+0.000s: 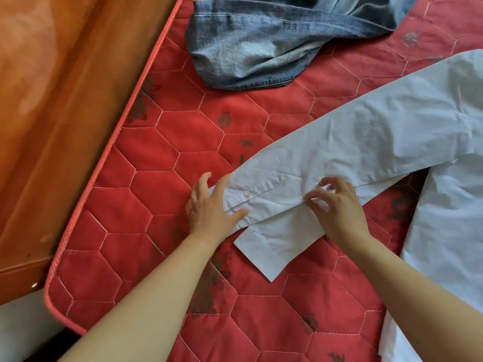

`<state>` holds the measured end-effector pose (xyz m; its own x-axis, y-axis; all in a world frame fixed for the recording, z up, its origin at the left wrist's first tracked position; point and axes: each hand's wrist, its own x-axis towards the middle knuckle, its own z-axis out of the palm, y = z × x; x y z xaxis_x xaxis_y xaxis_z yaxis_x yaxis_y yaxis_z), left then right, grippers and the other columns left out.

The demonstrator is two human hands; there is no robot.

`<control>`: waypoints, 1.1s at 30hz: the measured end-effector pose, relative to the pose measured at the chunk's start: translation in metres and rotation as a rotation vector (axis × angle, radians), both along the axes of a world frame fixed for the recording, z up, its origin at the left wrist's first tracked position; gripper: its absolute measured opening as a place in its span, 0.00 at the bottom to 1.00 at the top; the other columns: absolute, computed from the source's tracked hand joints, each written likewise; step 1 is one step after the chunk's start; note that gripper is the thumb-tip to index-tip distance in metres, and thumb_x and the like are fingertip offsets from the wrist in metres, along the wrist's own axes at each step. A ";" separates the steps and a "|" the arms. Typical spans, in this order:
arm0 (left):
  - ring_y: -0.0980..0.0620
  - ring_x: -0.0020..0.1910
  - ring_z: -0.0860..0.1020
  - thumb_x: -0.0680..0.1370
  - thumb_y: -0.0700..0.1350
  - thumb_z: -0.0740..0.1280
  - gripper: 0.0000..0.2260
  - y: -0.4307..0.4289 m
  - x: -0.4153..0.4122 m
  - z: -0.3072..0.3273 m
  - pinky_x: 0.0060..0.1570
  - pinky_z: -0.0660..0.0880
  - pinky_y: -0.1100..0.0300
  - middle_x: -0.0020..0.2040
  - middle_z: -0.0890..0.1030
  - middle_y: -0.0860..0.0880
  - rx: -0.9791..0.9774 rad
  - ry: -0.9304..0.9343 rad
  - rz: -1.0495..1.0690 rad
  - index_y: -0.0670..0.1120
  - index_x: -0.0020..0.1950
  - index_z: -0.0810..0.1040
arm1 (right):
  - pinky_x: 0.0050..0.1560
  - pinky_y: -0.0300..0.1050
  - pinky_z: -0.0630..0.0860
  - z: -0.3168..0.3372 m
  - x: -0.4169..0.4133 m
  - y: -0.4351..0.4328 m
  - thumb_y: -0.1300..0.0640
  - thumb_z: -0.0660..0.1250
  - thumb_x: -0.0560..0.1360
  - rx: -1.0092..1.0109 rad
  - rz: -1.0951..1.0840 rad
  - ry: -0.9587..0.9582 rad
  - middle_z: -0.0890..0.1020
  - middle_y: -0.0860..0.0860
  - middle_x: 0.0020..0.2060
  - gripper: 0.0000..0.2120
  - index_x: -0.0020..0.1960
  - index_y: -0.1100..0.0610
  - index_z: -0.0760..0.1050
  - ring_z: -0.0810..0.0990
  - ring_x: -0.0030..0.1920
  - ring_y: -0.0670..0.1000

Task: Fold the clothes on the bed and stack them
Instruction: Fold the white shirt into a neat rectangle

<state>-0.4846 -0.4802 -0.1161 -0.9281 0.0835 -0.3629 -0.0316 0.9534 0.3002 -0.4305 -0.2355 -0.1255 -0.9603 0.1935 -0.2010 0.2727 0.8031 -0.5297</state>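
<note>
Nearest, the left hand [209, 207] lies flat, straight fingers pressing the cuff end of the pale blue shirt's [392, 121] sleeve [300, 165], while the right hand [339, 207] pinches the sleeve's lower edge with curled fingers. That shirt lies spread on the bed's red quilted mattress [156, 152]. Crumpled jeans [248, 48] lie apart at the far side, and a wooden frame [52, 100] runs along the left.

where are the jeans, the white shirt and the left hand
jeans [251, 48], head view, on the crumpled denim leg.
white shirt [366, 131], head view, on the middle of its sleeve.
left hand [211, 207], head view, on the back of the hand.
</note>
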 end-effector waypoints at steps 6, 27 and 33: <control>0.45 0.59 0.70 0.76 0.59 0.62 0.16 0.010 -0.014 0.003 0.55 0.64 0.49 0.55 0.74 0.48 -0.026 -0.089 0.114 0.51 0.58 0.73 | 0.48 0.47 0.71 0.005 -0.001 0.008 0.59 0.70 0.73 -0.038 0.021 0.028 0.77 0.53 0.53 0.03 0.45 0.56 0.82 0.74 0.52 0.55; 0.43 0.61 0.68 0.77 0.53 0.64 0.23 0.100 0.021 -0.001 0.60 0.63 0.55 0.63 0.70 0.44 0.199 -0.091 -0.092 0.45 0.69 0.66 | 0.54 0.47 0.74 0.020 0.051 0.071 0.61 0.70 0.72 -0.090 -0.212 0.060 0.71 0.53 0.62 0.18 0.62 0.56 0.74 0.76 0.54 0.53; 0.41 0.59 0.69 0.76 0.54 0.65 0.22 0.165 -0.011 -0.004 0.56 0.63 0.55 0.59 0.73 0.41 0.192 -0.026 -0.167 0.41 0.62 0.68 | 0.63 0.44 0.66 0.023 0.040 0.126 0.59 0.70 0.72 0.025 -0.347 0.157 0.69 0.54 0.66 0.20 0.63 0.55 0.72 0.68 0.65 0.55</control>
<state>-0.4959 -0.3156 -0.1202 -0.8864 0.3041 -0.3490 0.1113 0.8718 0.4771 -0.3906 -0.1094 -0.1027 -0.8557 0.5152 -0.0481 0.4477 0.6907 -0.5679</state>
